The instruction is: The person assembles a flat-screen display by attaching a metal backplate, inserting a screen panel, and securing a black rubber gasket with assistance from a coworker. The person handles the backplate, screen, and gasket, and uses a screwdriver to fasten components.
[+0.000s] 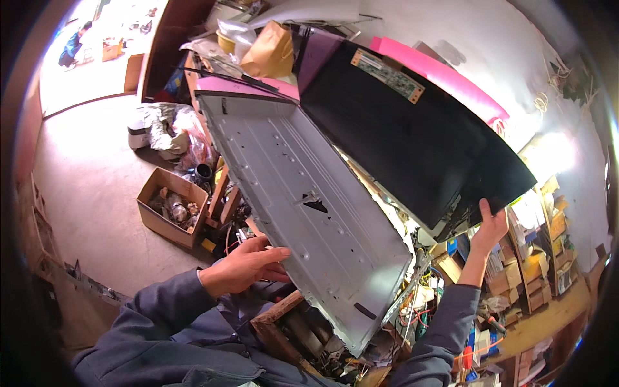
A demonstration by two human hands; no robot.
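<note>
A shallow grey metal back tray of a flat screen point(290, 174) lies tilted in front of me. My left hand point(248, 263) grips its left edge, thumb on top and fingers underneath. A dark screen panel point(412, 138) slants up at the right, partly over the tray's far right side. The panel's lower right corner is in my right hand point(490, 227), thumb on its face and the other fingers mostly hidden. A green circuit board point(388, 76) is fixed along the panel's upper part. The tray holds a dark arrow-shaped hole or mark near its middle.
Pink sheets point(451, 80) stand behind the panel by the wall. Beyond the tray sits a brown paper bag point(269, 51). A cardboard box point(173, 209) of odd parts is on the floor at left. Cluttered shelves point(535, 264) line the right. Another person point(73, 46) crouches beyond the doorway.
</note>
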